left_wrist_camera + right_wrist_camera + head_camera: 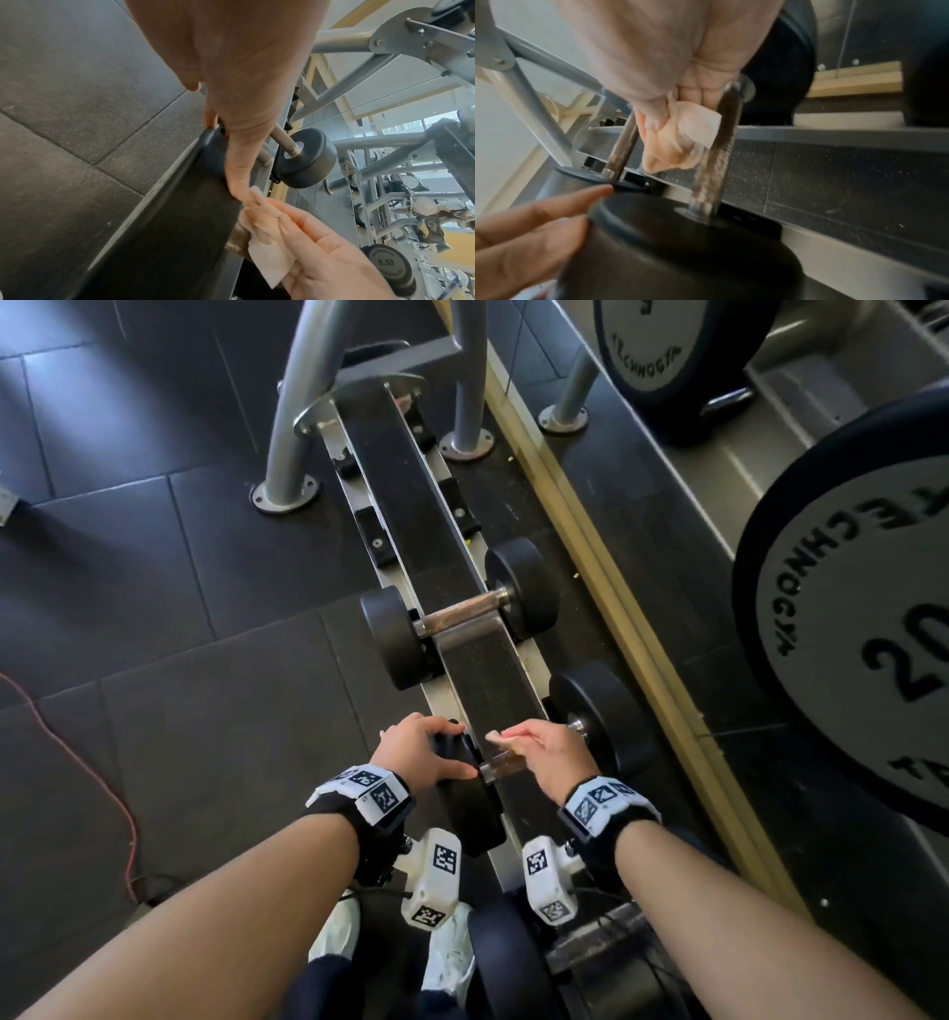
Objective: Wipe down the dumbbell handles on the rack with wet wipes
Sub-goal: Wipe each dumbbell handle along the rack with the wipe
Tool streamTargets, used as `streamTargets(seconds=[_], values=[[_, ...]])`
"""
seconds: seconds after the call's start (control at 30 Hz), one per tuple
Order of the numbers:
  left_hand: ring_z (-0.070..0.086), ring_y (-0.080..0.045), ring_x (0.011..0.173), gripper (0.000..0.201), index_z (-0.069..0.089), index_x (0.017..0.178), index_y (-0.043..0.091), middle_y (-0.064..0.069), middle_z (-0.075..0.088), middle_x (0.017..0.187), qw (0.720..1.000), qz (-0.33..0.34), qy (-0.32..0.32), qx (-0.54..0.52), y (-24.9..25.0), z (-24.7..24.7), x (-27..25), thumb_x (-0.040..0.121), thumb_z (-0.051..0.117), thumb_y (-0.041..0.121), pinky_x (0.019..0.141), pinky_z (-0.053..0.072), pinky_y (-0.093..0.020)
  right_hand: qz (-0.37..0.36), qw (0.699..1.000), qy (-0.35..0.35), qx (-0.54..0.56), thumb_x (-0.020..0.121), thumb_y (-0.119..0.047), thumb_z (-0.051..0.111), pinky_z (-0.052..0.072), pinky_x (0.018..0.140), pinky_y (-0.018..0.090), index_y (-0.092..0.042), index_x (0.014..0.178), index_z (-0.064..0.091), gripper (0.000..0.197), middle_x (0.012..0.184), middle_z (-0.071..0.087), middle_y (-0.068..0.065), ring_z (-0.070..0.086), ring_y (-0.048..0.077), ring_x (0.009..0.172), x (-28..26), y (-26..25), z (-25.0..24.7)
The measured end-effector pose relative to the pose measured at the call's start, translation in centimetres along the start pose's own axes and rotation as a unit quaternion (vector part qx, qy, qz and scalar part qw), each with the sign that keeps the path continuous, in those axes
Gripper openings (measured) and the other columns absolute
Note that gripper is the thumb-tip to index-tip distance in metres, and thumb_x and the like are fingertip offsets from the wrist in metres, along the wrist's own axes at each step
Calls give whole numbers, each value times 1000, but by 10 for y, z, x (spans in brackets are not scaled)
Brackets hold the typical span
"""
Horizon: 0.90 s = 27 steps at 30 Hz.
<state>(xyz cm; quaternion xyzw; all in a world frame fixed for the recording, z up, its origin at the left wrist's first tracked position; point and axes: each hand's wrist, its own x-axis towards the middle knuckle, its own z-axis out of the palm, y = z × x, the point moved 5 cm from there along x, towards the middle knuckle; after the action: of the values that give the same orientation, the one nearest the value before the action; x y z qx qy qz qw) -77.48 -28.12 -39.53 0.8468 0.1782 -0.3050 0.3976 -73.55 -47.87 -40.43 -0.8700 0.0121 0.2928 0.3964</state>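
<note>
The near dumbbell lies across the low rack [390,469]; its knurled handle [500,766] [716,154] shows between my hands. My left hand [426,752] [244,81] grips its black left head [472,803] [680,253], fingers over the rim and thumb [239,172] on the inner face. My right hand [539,752] [680,60] pinches a crumpled white wet wipe [499,738] [270,261] [700,125] against the handle's side, hiding the handle's right half in the head view. A second dumbbell [457,614] [306,160] rests farther along the rack.
Grey rack legs [287,428] are bolted to the dark rubber floor at the far end. A mirror with a yellow frame [590,557] runs along the right, showing large weight plates [873,660]. A red cable [77,762] crosses the floor at left. Another dumbbell [513,968] lies by my shoes.
</note>
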Motion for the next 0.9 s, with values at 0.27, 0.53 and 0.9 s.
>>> streamTargets(seconds=[0.27, 0.53, 0.9], values=[[63, -14, 109, 44, 68, 122, 27, 3, 68, 119, 996, 1, -48, 69, 25, -44, 31, 80, 79, 30, 93, 47, -23, 33, 996, 66, 47, 92, -32, 66, 42, 64, 11, -27, 93, 74, 9, 91, 70, -12, 64, 6, 88, 36, -51, -20], [53, -23, 118, 49, 59, 126, 26, 0, 61, 122, 991, 62, 75, 93, 39, -130, 78, 80, 76, 29, 102, 44, -36, 92, 986, 131, 46, 86, -55, 63, 52, 81, 31, -30, 100, 67, 29, 89, 68, -14, 63, 11, 88, 91, -102, -18], [33, -26, 142, 90, 38, 147, 11, -6, 40, 154, 983, 55, 78, 154, 1, -135, 133, 76, 80, 45, 120, 22, -40, -28, 978, 209, 7, 97, 0, 46, 35, 105, 16, -18, 131, 62, 42, 130, 64, 6, 56, 19, 125, 154, -124, 1]])
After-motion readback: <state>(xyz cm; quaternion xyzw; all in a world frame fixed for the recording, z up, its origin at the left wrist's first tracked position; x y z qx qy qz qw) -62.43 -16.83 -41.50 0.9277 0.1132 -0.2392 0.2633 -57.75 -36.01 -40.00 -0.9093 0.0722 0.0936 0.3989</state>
